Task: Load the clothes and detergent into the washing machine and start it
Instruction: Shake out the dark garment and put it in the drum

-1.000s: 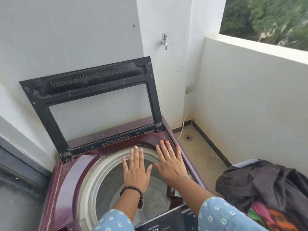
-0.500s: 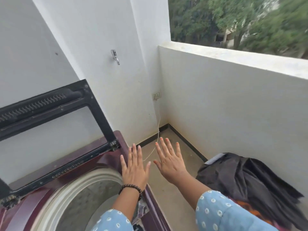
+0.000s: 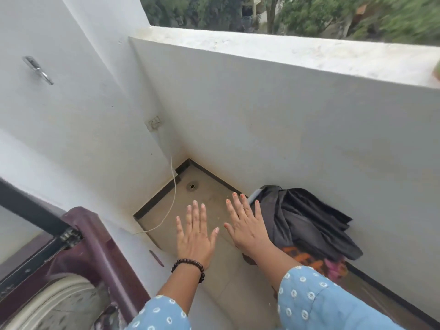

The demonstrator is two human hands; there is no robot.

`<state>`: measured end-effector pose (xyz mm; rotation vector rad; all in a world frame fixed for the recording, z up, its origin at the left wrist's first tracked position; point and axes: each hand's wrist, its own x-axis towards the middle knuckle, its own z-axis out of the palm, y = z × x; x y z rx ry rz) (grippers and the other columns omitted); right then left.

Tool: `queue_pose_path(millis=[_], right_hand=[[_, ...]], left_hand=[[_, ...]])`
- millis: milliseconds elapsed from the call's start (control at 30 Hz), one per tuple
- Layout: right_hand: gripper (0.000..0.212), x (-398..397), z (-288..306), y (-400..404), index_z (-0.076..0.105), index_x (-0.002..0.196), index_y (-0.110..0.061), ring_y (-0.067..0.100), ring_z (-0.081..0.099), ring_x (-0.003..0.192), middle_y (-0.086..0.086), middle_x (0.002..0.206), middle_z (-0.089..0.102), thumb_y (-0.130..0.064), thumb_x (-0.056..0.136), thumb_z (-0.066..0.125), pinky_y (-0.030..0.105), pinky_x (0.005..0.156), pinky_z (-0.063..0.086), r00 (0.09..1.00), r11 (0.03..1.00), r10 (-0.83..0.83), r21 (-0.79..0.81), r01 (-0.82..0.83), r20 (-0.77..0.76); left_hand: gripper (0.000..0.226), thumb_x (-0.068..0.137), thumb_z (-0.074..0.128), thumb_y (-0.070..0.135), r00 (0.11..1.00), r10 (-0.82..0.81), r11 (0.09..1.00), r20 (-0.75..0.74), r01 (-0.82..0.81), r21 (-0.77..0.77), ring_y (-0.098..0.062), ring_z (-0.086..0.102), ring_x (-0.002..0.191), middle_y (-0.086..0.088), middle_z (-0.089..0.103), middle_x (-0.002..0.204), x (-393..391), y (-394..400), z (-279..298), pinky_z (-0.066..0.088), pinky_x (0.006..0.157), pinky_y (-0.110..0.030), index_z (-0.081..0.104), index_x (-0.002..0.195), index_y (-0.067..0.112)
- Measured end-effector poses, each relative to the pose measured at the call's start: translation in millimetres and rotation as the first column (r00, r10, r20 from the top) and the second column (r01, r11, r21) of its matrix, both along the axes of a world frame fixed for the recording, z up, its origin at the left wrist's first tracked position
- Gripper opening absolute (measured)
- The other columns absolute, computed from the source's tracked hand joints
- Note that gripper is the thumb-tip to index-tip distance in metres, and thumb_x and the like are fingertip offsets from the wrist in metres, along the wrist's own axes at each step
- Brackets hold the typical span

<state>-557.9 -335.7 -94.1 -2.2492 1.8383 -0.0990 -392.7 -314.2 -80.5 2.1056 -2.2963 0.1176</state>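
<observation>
The maroon top-loading washing machine [image 3: 102, 253] fills the lower left, its black-framed lid [image 3: 28, 210] raised and the pale drum rim [image 3: 59, 291] showing. A heap of clothes [image 3: 302, 220], black cloth over orange and pink pieces, lies on the floor at the right against the balcony wall. My left hand [image 3: 196, 236], a dark bead bracelet on its wrist, and my right hand [image 3: 247, 225] hover palm down over the floor between machine and heap, fingers straight and spread, holding nothing. The right hand's fingertips overlap the heap's left edge in view. No detergent is in sight.
A white parapet wall [image 3: 285, 103] closes the right side, with trees beyond. A tap [image 3: 38, 70] and a socket [image 3: 154, 122] with a white cord [image 3: 173, 191] are on the corner walls. A floor drain [image 3: 192, 186] sits in the tiled corner.
The view has swung right, away from the drum toward the corner and the heap. Both hands, still flat and spread, now hover over the floor instead of over the machine.
</observation>
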Motion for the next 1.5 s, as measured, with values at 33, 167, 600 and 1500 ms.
queue_pose_path(millis=[33, 167, 600, 1500], right_hand=[[0.064, -12, -9, 1, 0.044, 0.144, -0.016, 0.028, 0.036, 0.142, 0.008, 0.153, 0.039, -0.05, 0.093, 0.028, 0.056, 0.114, 0.016, 1.0, 1.0, -0.026, 0.016, 0.026, -0.015], [0.066, -51, -39, 5, 0.042, 0.146, -0.017, 0.028, 0.031, 0.144, 0.008, 0.155, 0.035, -0.05, 0.092, 0.023, 0.057, 0.113, 0.016, 0.992, 0.99, -0.109, 0.08, 0.114, -0.064], [0.065, -115, -114, -4, 0.017, 0.155, -0.014, 0.029, 0.008, 0.15, 0.01, 0.163, 0.012, -0.047, 0.101, 0.033, 0.057, 0.117, 0.008, 0.965, 0.954, -0.249, 0.15, 0.26, -0.086], [0.037, -121, -132, -48, 0.058, 0.129, -0.003, 0.03, 0.04, 0.138, 0.02, 0.137, 0.055, -0.01, 0.095, 0.048, 0.037, 0.111, 0.029, 0.732, 0.87, -0.49, 0.314, 0.38, 0.473]], left_hand=[[0.071, 0.101, 0.004, 0.055, 1.0, -0.025, 0.999, -0.004, 0.025, 0.031, -0.025, 0.017, 0.147, -0.014, 0.028, 0.158, -12, -3, -6, 0.001, 0.117, -0.047, 0.023, 0.151, 0.009], [0.07, 0.1, 0.013, 0.054, 0.992, -0.127, 0.986, 0.009, 0.125, 0.112, -0.026, 0.02, 0.145, -0.012, 0.019, 0.162, -45, -9, -33, 0.0, 0.117, -0.047, 0.014, 0.155, 0.01], [0.076, 0.093, 0.01, 0.054, 0.961, -0.272, 0.903, 0.047, 0.238, 0.357, -0.027, 0.018, 0.15, -0.011, 0.013, 0.163, -125, -50, -97, 0.008, 0.12, -0.051, 0.016, 0.155, 0.011], [0.065, 0.104, 0.024, 0.044, 0.974, 0.023, 0.787, -0.226, 0.121, 0.605, -0.02, -0.009, 0.152, -0.004, -0.007, 0.165, -138, -52, -129, -0.006, 0.12, -0.047, -0.001, 0.156, 0.013]])
